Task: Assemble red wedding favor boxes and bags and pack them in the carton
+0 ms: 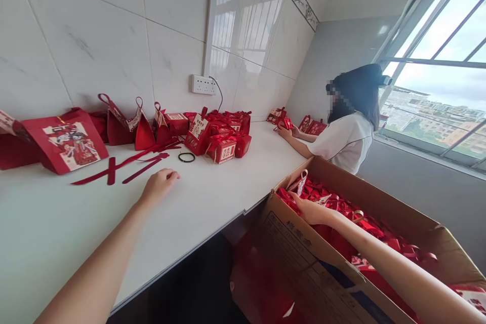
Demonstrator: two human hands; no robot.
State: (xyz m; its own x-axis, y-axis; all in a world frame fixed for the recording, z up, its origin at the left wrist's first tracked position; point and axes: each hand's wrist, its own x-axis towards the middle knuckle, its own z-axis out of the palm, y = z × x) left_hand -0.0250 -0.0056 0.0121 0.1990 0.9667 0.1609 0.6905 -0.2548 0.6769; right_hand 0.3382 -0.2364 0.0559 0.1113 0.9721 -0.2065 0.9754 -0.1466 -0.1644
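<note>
My left hand [158,186] rests on the white counter [212,197], fingers curled loosely with nothing in them, just right of some loose red ribbons [125,167]. My right hand [309,207] reaches into an open cardboard box [304,263] full of red gift boxes and is closed on a red box with a white tag [299,182] near the box's left corner. A black hair tie [186,157] lies on the counter beyond my left hand.
Red gift boxes [224,136] and red paper bags [68,144] line the tiled wall. A wall socket [203,84] sits above them. Another person [347,121] works at the counter's far end with a small red box [287,123]. A window is on the right.
</note>
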